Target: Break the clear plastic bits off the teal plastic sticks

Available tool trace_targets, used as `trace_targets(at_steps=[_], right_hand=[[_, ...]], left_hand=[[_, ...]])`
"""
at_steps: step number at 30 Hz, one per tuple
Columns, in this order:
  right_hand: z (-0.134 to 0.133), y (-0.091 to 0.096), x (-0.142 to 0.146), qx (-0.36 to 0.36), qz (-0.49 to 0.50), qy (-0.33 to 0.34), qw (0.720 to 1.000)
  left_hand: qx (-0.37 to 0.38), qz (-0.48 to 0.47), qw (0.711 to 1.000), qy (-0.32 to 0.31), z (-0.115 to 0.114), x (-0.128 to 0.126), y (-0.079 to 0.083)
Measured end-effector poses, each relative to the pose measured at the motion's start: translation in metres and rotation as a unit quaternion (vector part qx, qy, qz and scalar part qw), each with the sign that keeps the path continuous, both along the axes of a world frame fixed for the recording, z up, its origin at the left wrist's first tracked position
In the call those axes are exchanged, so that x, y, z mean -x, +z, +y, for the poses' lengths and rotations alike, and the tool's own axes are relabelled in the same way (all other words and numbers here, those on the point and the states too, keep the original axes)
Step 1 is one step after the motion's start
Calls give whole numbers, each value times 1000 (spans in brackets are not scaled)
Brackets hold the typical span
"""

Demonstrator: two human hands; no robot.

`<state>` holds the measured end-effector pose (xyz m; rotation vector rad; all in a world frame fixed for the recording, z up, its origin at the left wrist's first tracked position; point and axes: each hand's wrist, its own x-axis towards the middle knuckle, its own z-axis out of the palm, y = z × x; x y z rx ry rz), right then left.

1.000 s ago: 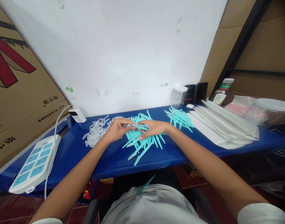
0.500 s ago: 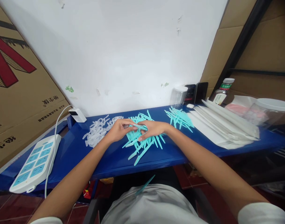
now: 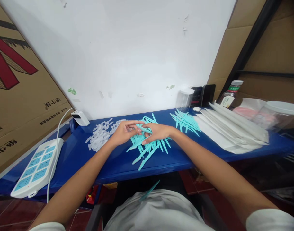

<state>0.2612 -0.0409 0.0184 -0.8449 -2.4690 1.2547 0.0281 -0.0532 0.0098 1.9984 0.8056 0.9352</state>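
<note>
Both my hands meet above a pile of turquoise eyebrow razors (image 3: pixel 149 154) in the middle of the blue table. My right hand (image 3: pixel 158 131) is closed around one eyebrow razor (image 3: pixel 146 129), whose tip points left. My left hand (image 3: pixel 125 131) has its thumb against that tip, with the index finger stretched out above it. The other left fingers are bent beneath and partly hidden. Whether a small clear piece sits between them cannot be made out. Left of my left hand lies a heap of translucent caps (image 3: pixel 98 138).
A second razor pile (image 3: pixel 185 121) lies right, beside white packets (image 3: pixel 233 131). Behind stand a clear jar (image 3: pixel 186 98), phones (image 3: pixel 208 95) and a bottle (image 3: pixel 230 93). At left are a power strip (image 3: pixel 38 168) and its white cable. One turquoise razor (image 3: pixel 149 190) rests on my lap.
My left index finger has straightened and lifted off the razor's tip, while the thumb stays there. My right hand keeps its hold and has hardly moved.
</note>
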Motion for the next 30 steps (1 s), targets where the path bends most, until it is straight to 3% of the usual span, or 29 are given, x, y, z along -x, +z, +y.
trace_targets(at_steps=[4, 10, 20, 30], right_hand=[[2, -3, 1, 1, 6, 10, 1000], [6, -4, 0, -21, 34, -8, 999], [7, -4, 0, 9, 80, -70, 994], [11, -10, -1, 29, 119, -61, 991]], left_hand=[[35, -9, 999, 2, 0, 0, -1], [-5, -40, 992, 117, 5, 0, -6], [2, -72, 989, 128, 1, -3, -2], [-98, -50, 982, 153, -9, -11, -1]])
